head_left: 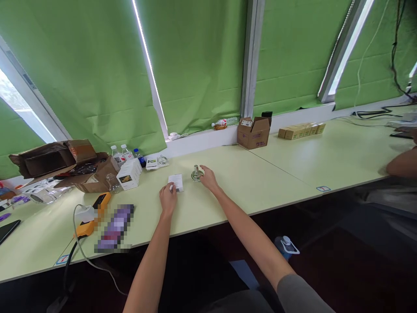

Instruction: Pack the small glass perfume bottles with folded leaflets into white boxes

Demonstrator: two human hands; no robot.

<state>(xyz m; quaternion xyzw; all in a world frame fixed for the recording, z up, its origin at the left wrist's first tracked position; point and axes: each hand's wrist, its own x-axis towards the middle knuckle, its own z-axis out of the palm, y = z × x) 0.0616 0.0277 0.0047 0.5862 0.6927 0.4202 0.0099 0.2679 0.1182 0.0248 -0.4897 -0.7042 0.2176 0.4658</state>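
A small clear glass bottle with a silvery neck stands upright on the pale table. My right hand is at its right side, index finger and thumb spread apart, fingertips touching or very near the glass. To the left lies a flat white printed card or box. Over its lower left part sits my left hand, fingers closed in a pinch around a small white piece whose kind I cannot make out.
Left are a white carton, opened cardboard boxes, a yellow-black device with cables and a blurred purple item. Behind stand a brown box and a row of small boxes. Another person's arm is far right.
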